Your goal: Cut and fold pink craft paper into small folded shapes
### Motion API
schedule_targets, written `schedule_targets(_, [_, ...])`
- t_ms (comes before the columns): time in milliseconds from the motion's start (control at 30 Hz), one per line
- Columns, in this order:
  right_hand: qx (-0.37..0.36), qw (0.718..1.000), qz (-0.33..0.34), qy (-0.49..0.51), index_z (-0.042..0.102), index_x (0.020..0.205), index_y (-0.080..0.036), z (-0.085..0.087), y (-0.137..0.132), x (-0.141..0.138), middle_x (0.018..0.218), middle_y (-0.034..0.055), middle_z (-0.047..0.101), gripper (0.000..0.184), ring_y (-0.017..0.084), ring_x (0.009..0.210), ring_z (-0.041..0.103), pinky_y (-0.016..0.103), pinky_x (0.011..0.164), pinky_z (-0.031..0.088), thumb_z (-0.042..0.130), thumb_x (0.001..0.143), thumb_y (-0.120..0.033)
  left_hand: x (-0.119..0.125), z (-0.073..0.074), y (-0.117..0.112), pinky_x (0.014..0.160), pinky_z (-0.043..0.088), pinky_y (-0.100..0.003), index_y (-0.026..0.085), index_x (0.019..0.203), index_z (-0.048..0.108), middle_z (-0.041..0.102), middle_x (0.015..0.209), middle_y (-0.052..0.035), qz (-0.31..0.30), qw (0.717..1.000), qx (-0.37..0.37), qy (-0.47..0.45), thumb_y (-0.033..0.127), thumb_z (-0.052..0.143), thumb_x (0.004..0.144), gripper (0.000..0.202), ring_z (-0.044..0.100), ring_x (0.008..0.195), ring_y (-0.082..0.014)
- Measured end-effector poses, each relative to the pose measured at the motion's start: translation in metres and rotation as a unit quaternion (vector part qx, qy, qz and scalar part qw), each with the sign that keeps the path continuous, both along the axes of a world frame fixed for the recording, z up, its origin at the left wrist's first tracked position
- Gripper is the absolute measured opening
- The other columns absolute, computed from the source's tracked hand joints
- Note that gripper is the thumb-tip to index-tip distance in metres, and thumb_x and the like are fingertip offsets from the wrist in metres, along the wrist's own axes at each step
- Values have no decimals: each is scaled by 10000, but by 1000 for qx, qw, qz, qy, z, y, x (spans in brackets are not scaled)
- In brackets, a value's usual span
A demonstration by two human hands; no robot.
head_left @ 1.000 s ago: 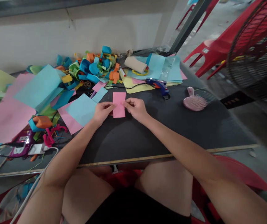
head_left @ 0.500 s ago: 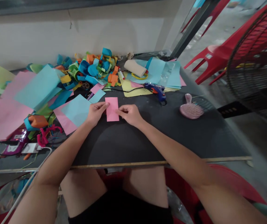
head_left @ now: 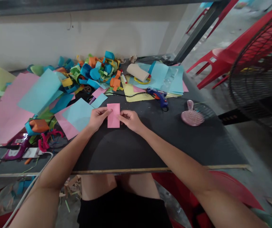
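Note:
A small upright rectangle of pink paper [head_left: 113,119] is held between my two hands above the dark tabletop [head_left: 126,148]. My left hand [head_left: 99,118] pinches its left edge, thumb lying on the front face. On the opposite side, my right hand [head_left: 131,120] grips the right edge between thumb and fingers. The fingers behind the paper are partly hidden. Just left of my left hand lie a light blue sheet [head_left: 77,114] and a pink sheet [head_left: 70,130] beneath it.
Colourful folded paper pieces [head_left: 95,71] are heaped at the back. A blue glue gun [head_left: 159,96] and a pink hairbrush [head_left: 193,117] lie to the right. A purple device [head_left: 17,147] with cables sits at left. A fan [head_left: 262,66] stands beyond the table's right end.
Both hands still hold the pink paper, which sits slightly lower in view. My right thumb has shifted a little toward the paper's right edge. The camera view has moved slightly.

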State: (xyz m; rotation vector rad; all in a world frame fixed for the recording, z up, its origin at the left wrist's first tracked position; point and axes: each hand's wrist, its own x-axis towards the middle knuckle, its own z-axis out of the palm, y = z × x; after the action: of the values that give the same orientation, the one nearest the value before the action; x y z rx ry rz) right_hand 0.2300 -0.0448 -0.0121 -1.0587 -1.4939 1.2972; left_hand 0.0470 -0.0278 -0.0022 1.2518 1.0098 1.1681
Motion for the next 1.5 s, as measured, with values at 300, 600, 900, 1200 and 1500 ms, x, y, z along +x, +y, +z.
schedule_targets(300, [26,998,-43,-22,581,640,-177,0,7,-4,501,-12,571,457,94,430,495,238,450,386,709,710,-610,-2,-4,0,586,472,-237,150,765,766,714,702,-27,7,999,1,43,477,776,700,333,585,607,-108])
schedule_targets(600, [26,999,-27,-9,566,633,-177,-4,13,2,510,-8,578,450,83,403,479,223,396,361,710,728,-592,0,-6,4,515,413,-221,142,713,739,651,613,-12,-20,994,24,100,550,727,724,408,523,541,-91])
schedule_targets(900, [-33,998,-15,46,591,801,-181,-2,14,2,548,-14,595,447,117,437,547,220,360,369,754,680,-578,-3,-9,9,483,394,-223,139,668,728,639,590,-13,-16,992,50,119,567,731,713,431,502,522,-90])
schedule_targets(1200, [42,998,-20,48,574,618,-180,-2,14,5,601,-8,606,401,100,550,521,260,546,423,790,656,-516,-5,-9,6,520,406,-224,146,706,731,639,622,-7,-27,991,52,119,580,697,748,437,508,547,-90])
schedule_targets(1500, [11,998,23,57,534,624,-193,2,8,5,585,-22,580,416,103,540,539,253,547,455,761,680,-537,-5,-6,1,509,415,-220,155,691,734,670,643,-18,-85,986,55,130,502,735,745,351,548,559,-101])
